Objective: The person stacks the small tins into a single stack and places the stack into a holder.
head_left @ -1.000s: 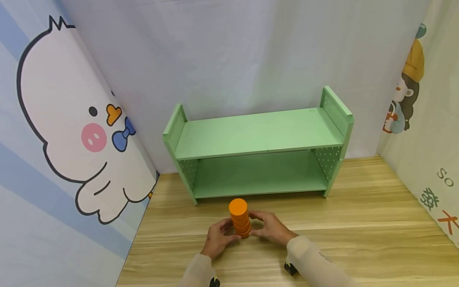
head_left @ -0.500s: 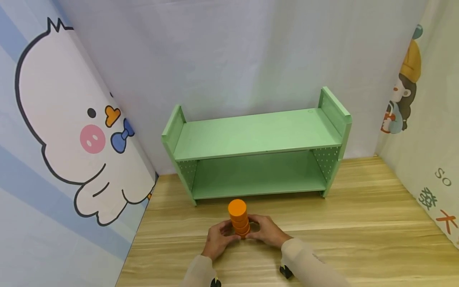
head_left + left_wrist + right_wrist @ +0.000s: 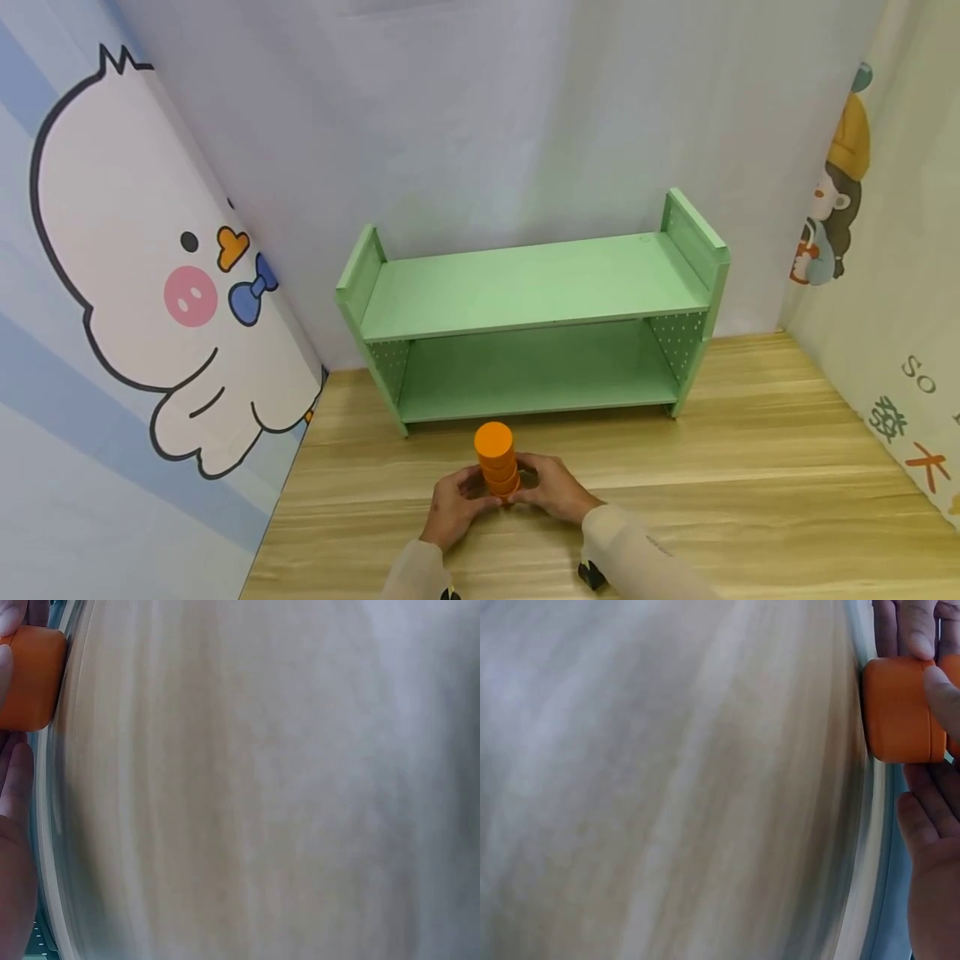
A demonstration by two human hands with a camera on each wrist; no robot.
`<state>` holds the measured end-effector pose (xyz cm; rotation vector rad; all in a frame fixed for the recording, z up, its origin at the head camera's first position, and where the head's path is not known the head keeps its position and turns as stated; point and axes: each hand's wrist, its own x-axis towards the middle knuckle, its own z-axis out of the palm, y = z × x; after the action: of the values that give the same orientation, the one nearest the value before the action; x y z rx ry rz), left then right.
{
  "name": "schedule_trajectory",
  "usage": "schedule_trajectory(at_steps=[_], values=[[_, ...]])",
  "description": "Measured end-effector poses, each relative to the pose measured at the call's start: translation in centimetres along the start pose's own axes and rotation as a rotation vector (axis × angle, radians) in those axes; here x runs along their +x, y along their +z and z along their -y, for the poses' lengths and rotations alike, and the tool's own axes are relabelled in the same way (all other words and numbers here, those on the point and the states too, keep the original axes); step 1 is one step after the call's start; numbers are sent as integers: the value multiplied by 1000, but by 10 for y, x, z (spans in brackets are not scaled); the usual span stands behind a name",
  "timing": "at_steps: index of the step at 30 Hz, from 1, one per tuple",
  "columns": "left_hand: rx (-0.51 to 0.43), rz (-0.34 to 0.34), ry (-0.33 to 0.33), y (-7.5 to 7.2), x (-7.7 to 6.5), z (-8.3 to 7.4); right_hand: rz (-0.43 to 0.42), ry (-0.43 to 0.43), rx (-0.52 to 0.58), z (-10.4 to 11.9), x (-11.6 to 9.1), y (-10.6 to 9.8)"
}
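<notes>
A tall stack of orange round pieces [image 3: 497, 465] stands upright near the table's front middle, its flat top disc facing up. My left hand [image 3: 453, 506] holds its lower left side, thumb in front and fingers behind. From the right, my right hand [image 3: 558, 492] holds the same low part in the same way, the two thumb tips close together. In the right wrist view the lowest orange piece [image 3: 900, 711] has rounded edges and a seam near its upper end, with thumbs against it. The left wrist view shows that orange piece [image 3: 34, 679] at its left edge.
Behind the stack stands a light green two-tier shelf [image 3: 532, 287] with raised side panels. It rests on the wood-grain table [image 3: 720, 483]. Printed cloth hangs at both sides, a white duck [image 3: 127, 250] at the left; a plain curtain [image 3: 465, 125] hangs at the back.
The right hand has moved slightly left, in closer against the stack, and its thumb has come nearer the left thumb. The head view has shifted slightly; the stack stays upright between the hands.
</notes>
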<state>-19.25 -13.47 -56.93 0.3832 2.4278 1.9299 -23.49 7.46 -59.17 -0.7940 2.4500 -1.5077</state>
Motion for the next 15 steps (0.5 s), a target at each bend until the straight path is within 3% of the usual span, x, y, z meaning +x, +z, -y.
schedule_trajectory(at_steps=[8,15], values=[[-14,-1,-9,0,-2,-1,16,30,18,4,-1,0],[-6,-7,8,0,0,-6,22,6,-2,9,0,-6]])
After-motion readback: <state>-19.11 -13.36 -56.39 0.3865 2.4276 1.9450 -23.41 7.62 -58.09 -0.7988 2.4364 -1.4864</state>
